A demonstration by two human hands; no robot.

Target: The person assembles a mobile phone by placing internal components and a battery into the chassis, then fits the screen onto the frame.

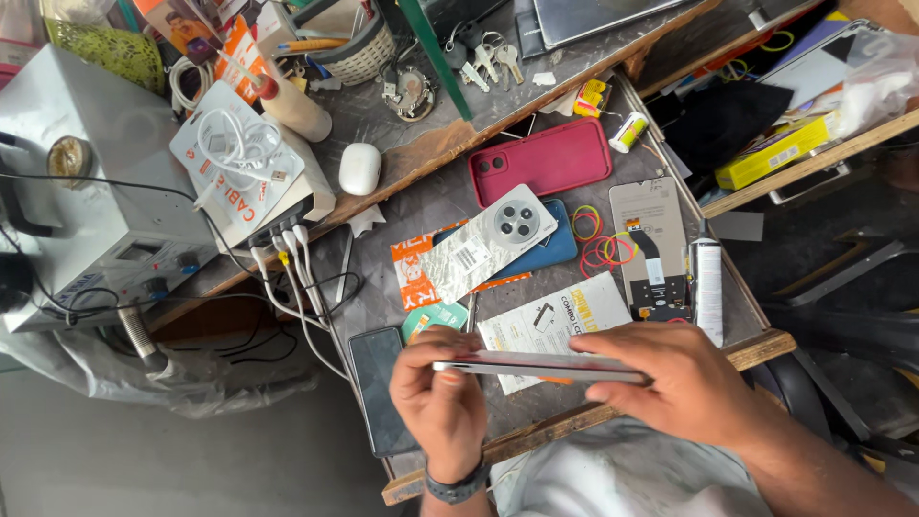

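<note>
Both hands hold a thin silver phone (pixel 536 366) edge-on above the near edge of a grey workbench (pixel 421 201). My left hand (pixel 440 397), with a dark wristband, grips the phone's left end. The right end sits under the fingers of my right hand (pixel 675 383). Below the phone lie a white printed leaflet (pixel 550 321) and a dark phone (pixel 376 383), screen up.
A white phone back panel (pixel 493 239) rests on a blue phone. Nearby are a red phone case (pixel 541 158), coloured rubber bands (pixel 601 249), a display part (pixel 651 249), a white tube (pixel 708 287), white earbuds case (pixel 360 168), and a charger box with white cables (pixel 244 163).
</note>
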